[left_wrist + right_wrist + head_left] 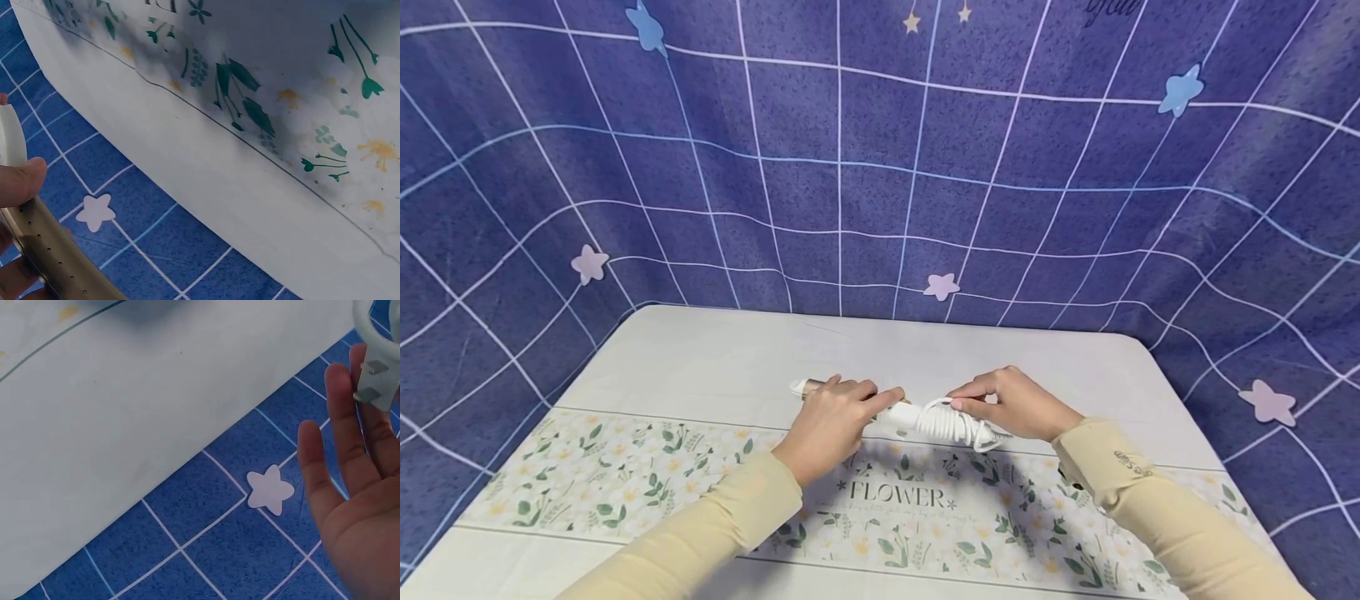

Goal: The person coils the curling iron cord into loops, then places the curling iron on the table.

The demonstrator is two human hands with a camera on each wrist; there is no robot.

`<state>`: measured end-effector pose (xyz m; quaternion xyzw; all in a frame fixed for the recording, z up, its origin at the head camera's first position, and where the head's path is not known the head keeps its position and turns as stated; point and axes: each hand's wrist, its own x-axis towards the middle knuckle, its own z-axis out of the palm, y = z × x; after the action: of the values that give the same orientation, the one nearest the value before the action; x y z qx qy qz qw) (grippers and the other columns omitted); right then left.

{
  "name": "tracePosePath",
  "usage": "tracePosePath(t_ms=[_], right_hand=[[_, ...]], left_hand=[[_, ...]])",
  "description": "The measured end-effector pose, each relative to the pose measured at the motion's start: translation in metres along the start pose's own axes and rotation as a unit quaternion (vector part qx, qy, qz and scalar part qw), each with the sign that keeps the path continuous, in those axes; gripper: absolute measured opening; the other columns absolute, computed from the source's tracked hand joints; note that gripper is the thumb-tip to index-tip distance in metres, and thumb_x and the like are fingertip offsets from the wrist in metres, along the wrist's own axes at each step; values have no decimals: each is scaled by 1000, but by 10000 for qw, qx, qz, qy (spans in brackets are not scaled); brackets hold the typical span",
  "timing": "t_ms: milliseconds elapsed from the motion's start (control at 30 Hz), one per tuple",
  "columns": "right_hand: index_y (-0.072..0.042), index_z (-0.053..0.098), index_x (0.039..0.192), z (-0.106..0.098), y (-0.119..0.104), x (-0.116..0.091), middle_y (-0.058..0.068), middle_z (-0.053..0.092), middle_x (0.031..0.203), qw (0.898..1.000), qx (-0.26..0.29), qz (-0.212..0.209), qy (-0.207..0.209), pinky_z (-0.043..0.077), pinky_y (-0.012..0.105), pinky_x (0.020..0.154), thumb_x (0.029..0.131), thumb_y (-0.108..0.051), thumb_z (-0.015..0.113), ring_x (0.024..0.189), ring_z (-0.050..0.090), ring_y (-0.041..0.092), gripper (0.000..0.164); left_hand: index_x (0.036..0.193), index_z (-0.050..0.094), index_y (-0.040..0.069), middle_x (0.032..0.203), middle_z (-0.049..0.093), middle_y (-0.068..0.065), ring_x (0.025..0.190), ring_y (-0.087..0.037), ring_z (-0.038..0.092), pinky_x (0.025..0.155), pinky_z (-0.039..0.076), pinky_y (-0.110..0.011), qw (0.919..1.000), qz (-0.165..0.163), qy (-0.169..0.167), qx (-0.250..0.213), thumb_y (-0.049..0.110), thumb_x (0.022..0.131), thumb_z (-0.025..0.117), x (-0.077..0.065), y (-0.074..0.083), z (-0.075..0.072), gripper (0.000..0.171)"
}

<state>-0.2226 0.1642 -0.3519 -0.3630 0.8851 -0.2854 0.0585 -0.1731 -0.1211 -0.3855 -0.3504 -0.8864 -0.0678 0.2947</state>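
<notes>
A white and gold hair styling iron, probably a curling iron (897,413), is held roughly level above the table. Its perforated gold barrel (59,256) shows in the left wrist view. My left hand (835,418) grips the iron around its middle, thumb toward the white handle. A white power cord (946,423) is wound in several turns around the handle's right end. My right hand (1026,406) pinches the cord beside the coil. In the right wrist view the two-pronged plug (378,381) lies against the fingers, below a cord loop (362,319); the thumb is hidden there.
The table (700,350) wears a white cloth with a flowered band (647,467) and the word FLOWER. A blue gridded curtain (880,192) with star shapes surrounds its back and sides. A small dark object (1067,479) shows partly by the right cuff.
</notes>
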Motion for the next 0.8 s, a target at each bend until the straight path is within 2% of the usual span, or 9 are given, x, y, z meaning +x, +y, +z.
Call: tracePosePath(t_ms=[133,233,367,567,800], right_hand=[[-9,76,120,3,1,1,5,75,113,9999,-95,99,-60,54,48,95,102,-21,62,107,70,25,25],[-9,75,121,4,2,1,6,74,113,9998,-83,150,-83,53,51,95,103,-21,61,107,69,27,26],[-9,76,119,5,6,5,7,74,113,9994,-148,261,-142,53,52,96,103,-21,61,108,69,29,25],[-11,78,117,5,7,15,7,75,113,9965,-618,557,-125,52,51,97,102,-22,63,109,69,30,24],[-13,79,113,4,5,24,5,76,109,9915,-967,834,244,53,51,94,101,-21,64,106,70,27,21]], left_hand=[[125,70,21,90,68,-1,73,-23,70,78,60,-53,9998,-119,-122,98,-11,68,83,-1,-1,4,66],[124,70,23,89,68,1,64,-22,65,62,60,-43,9995,-201,-155,185,-5,70,87,-1,-2,7,63],[123,70,26,88,70,2,56,-21,60,43,49,-32,9991,-305,-221,214,2,72,88,0,-2,12,59],[124,71,25,90,72,0,60,-22,65,45,50,-33,9973,-544,-503,14,4,74,88,4,-3,20,57],[125,72,25,87,70,-1,63,-22,67,48,52,-35,9954,-769,-568,-64,6,73,88,8,-7,30,57]])
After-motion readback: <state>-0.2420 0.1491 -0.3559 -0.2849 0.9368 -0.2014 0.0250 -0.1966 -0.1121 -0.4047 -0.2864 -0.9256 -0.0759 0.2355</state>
